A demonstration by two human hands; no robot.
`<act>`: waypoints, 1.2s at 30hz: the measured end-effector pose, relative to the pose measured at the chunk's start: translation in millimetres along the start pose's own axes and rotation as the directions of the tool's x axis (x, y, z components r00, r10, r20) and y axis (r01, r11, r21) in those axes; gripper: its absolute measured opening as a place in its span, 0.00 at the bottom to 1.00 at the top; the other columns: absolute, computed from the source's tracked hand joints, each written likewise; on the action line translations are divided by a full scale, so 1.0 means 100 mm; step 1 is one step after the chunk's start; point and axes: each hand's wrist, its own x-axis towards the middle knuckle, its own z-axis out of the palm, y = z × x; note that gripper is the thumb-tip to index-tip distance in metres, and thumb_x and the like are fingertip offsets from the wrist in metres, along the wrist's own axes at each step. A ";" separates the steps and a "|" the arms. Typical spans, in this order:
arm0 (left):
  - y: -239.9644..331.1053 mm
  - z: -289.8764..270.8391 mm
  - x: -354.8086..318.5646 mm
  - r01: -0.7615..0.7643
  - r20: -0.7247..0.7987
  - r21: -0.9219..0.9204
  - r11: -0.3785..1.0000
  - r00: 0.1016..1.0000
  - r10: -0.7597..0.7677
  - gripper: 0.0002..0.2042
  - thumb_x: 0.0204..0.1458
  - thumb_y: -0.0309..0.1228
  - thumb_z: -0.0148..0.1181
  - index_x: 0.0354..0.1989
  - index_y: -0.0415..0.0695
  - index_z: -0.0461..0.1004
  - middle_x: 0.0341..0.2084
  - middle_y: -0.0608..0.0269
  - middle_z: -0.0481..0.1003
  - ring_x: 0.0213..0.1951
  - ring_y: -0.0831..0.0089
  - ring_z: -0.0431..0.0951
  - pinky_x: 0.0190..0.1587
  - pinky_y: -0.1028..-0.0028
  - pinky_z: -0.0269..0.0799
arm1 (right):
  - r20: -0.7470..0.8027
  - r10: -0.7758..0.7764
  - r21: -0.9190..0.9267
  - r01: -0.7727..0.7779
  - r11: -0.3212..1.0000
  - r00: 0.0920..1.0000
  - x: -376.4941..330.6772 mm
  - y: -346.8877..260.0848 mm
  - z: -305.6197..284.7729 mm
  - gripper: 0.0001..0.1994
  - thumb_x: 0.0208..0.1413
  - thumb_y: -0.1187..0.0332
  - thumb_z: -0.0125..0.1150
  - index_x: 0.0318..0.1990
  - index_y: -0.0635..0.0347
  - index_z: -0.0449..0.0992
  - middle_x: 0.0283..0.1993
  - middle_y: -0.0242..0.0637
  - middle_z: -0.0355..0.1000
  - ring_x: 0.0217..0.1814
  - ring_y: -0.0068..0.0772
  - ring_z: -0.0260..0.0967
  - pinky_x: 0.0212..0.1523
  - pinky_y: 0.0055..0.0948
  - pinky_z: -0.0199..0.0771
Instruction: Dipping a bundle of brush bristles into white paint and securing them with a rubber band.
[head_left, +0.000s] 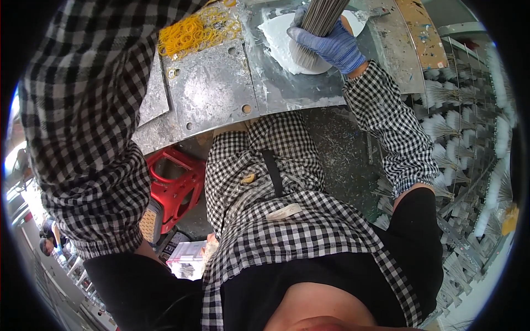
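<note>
Overhead, head view: right hand [331,47], blue-gloved, is wrapping closed around a bundle of thin grey rods [318,22], standing it upright in a white dish [281,41] on the metal bench [221,94]. Rods likely stiff, light, prone to splaying; gripping mid-bundle suits. Left hand is hidden beyond its checked sleeve [83,110]; bundle top is cut off.

A workshop: scuffed metal workbench [221,94], racks of white-tipped bundles [458,143]
</note>
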 end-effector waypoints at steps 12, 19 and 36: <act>-0.25 0.24 -0.08 0.206 0.086 -0.180 0.962 0.977 -0.193 0.25 0.55 0.42 0.67 0.56 0.38 0.71 0.44 0.57 0.78 0.38 0.69 0.82 0.43 0.69 0.83 | -0.083 -0.142 0.264 0.160 0.951 0.986 -0.08 -0.05 0.02 0.11 0.51 0.70 0.72 0.40 0.58 0.76 0.35 0.30 0.77 0.38 0.26 0.75 0.41 0.32 0.77; -0.30 0.34 -0.16 0.313 0.136 -0.258 0.914 0.949 -0.286 0.25 0.56 0.42 0.67 0.55 0.38 0.72 0.45 0.57 0.78 0.38 0.69 0.82 0.43 0.69 0.82 | -0.077 -0.122 0.251 0.138 0.958 0.990 -0.09 -0.03 0.06 0.11 0.51 0.70 0.72 0.39 0.57 0.75 0.35 0.30 0.76 0.38 0.26 0.75 0.41 0.31 0.78; -0.33 0.39 -0.27 0.530 0.261 -0.385 0.755 0.848 -0.462 0.23 0.56 0.42 0.66 0.54 0.38 0.73 0.45 0.57 0.78 0.38 0.68 0.82 0.43 0.69 0.82 | -0.125 -0.143 0.134 0.159 0.978 0.982 -0.09 -0.08 0.08 0.12 0.49 0.70 0.72 0.39 0.58 0.75 0.33 0.31 0.76 0.37 0.28 0.75 0.42 0.32 0.77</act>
